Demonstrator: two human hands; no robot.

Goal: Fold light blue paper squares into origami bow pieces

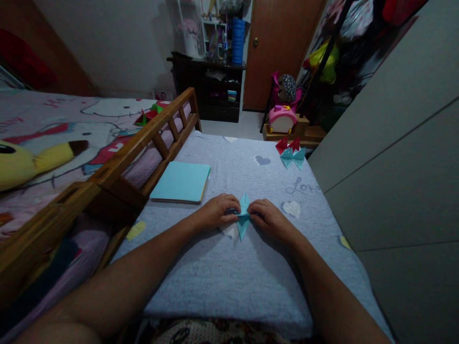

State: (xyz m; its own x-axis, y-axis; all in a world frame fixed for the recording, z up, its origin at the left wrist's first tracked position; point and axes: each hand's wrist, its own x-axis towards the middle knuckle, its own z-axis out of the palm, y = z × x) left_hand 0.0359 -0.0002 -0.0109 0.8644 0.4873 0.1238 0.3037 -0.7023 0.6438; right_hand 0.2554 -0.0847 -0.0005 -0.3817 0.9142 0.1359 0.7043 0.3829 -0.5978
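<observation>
In a dim room, a bed (60,106) with a wooden rail (138,153) stands beside the tabletop (229,282), which a pale printed cloth covers. A stack of light blue paper (181,181) lies near the left hand (215,211). This hand and the right hand (270,219) face each other; the fingers of both are pinched closed on opposite sides of one folded blue paper (243,228), which is between them over the cloth. At the far right corner, a blue folded piece (293,158) sits before a red one (281,145).
</observation>
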